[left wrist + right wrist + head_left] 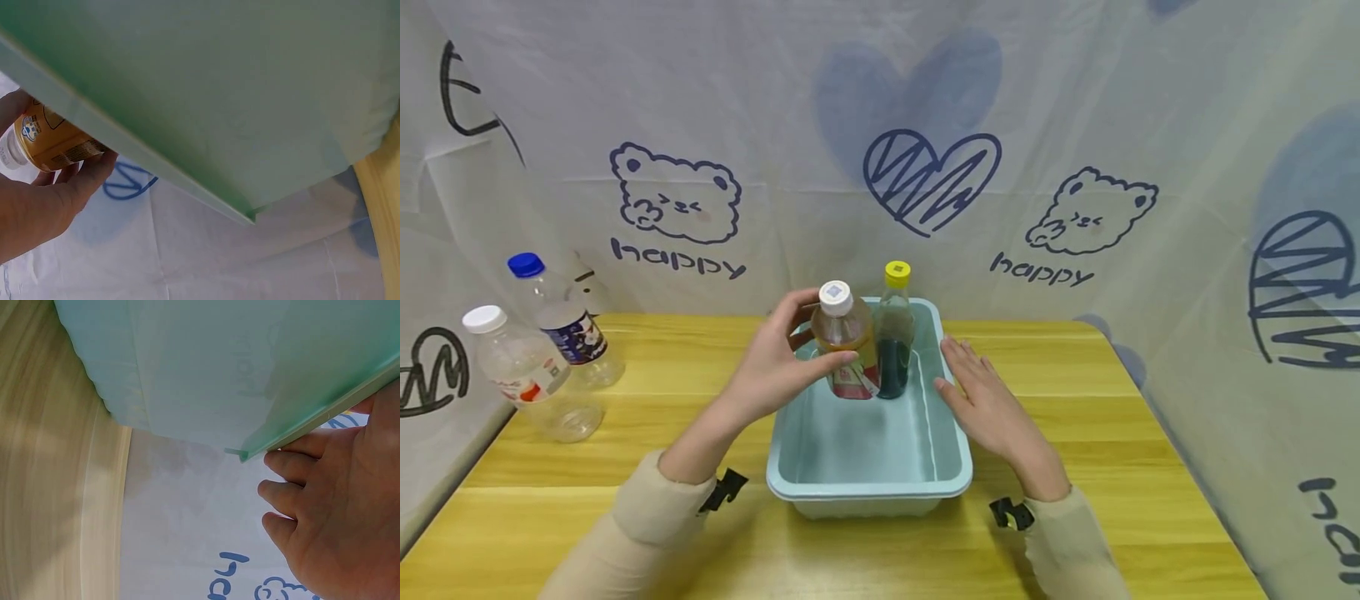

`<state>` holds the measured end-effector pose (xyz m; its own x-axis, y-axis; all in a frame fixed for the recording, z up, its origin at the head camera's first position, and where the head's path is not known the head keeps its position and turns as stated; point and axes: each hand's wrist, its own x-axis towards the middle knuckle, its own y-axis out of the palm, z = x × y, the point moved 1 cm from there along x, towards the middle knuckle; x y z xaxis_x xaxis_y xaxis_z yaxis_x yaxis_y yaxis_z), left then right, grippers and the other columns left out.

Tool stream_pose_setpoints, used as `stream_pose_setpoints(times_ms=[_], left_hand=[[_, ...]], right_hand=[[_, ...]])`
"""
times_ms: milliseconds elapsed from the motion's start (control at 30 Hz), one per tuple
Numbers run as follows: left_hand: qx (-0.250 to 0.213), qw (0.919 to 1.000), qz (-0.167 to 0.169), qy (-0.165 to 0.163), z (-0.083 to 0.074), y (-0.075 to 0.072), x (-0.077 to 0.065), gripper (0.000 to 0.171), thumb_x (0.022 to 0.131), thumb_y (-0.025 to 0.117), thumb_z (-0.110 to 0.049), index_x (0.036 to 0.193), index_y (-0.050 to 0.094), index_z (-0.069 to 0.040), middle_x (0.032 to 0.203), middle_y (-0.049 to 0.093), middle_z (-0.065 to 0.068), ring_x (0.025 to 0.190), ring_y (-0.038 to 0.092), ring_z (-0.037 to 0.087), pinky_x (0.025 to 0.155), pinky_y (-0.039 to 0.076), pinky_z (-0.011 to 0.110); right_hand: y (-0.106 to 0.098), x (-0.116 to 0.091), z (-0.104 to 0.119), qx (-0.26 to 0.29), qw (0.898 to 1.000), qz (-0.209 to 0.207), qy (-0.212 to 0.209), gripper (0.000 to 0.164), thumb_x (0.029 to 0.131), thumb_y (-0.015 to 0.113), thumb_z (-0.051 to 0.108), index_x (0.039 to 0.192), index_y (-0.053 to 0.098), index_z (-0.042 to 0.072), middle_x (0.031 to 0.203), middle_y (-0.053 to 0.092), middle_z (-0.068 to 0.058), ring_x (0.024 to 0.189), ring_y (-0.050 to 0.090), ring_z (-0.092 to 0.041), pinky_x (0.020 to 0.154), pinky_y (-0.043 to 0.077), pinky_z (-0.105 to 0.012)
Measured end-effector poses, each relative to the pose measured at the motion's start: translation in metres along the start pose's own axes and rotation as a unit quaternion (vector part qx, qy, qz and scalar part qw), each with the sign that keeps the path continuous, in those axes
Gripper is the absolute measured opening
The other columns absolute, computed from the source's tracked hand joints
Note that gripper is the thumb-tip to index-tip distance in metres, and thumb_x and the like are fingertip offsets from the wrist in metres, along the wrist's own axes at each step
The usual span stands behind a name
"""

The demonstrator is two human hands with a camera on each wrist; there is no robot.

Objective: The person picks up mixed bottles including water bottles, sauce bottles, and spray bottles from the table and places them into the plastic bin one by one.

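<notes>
My left hand [767,367] grips a white-capped drink bottle [856,382] by its side, holding it over the far part of a pale blue-green plastic basin [868,490]. The left wrist view shows the bottle's orange label [59,140] between the thumb and fingers. Just right of it, a yellow-capped bottle [892,358] with dark liquid stands in the basin. My right hand [988,408] lies along the basin's right side with its fingers extended. In the right wrist view, the fingers [294,467] meet the rim; nothing is held there.
On the table's left stand two clear bottles, one with a white cap [485,319] and one with a blue cap [526,265]. The wooden table [1060,367] extends to both sides of the basin. A printed cloth [790,208] hangs behind the table.
</notes>
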<state>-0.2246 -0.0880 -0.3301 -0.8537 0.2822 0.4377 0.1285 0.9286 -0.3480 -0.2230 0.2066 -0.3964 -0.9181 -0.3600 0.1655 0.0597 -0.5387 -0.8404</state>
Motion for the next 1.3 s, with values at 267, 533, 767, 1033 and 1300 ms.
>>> stream_pose_setpoints(times_ms=[267,533,767,1033,1300], left_hand=[[0.030,0.9986,0.044,0.008,0.007,0.011,0.004,0.076,0.081,0.089,-0.004,0.144,0.046,-0.003,0.142,0.055,0.015,0.129,0.058,0.035,0.107,0.052,0.051],[0.055,0.9954,0.077,0.017,0.013,0.019,0.009,0.076,0.080,0.091,-0.006,0.141,0.047,-0.002,0.140,0.057,0.015,0.124,0.061,0.033,0.105,0.054,0.049],[0.091,0.9899,0.109,0.010,0.017,0.026,0.016,0.078,0.080,0.092,-0.010,0.141,0.045,0.000,0.139,0.055,0.016,0.121,0.063,0.031,0.102,0.056,0.045],[0.114,0.9842,0.135,-0.006,0.026,0.038,0.023,0.082,0.077,0.095,-0.017,0.139,0.044,0.002,0.133,0.056,0.016,0.122,0.064,0.034,0.099,0.058,0.042],[0.150,0.9767,0.153,-0.005,0.032,0.047,0.029,0.083,0.074,0.097,-0.019,0.137,0.047,0.002,0.128,0.059,0.015,0.111,0.065,0.026,0.092,0.060,0.037]], right_hand=[[0.001,0.001,-0.002,-0.004,1.000,-0.005,-0.003,0.064,0.112,0.043,0.035,0.164,0.024,0.003,0.171,0.020,-0.012,0.158,0.016,-0.038,0.128,0.011,-0.057],[0.001,0.000,-0.002,-0.006,1.000,-0.009,-0.003,0.064,0.112,0.044,0.035,0.164,0.023,0.003,0.171,0.020,-0.011,0.158,0.017,-0.037,0.128,0.011,-0.057],[0.001,0.000,-0.001,-0.009,1.000,-0.012,-0.003,0.064,0.112,0.043,0.035,0.164,0.024,0.003,0.171,0.020,-0.011,0.158,0.017,-0.036,0.128,0.012,-0.057],[0.000,0.000,-0.001,-0.010,1.000,-0.009,-0.002,0.064,0.112,0.043,0.035,0.164,0.023,0.003,0.171,0.019,-0.010,0.158,0.015,-0.034,0.128,0.012,-0.057],[0.001,0.000,-0.001,-0.008,1.000,-0.006,0.003,0.065,0.112,0.043,0.036,0.164,0.023,0.004,0.172,0.019,-0.009,0.159,0.015,-0.033,0.129,0.011,-0.056]])
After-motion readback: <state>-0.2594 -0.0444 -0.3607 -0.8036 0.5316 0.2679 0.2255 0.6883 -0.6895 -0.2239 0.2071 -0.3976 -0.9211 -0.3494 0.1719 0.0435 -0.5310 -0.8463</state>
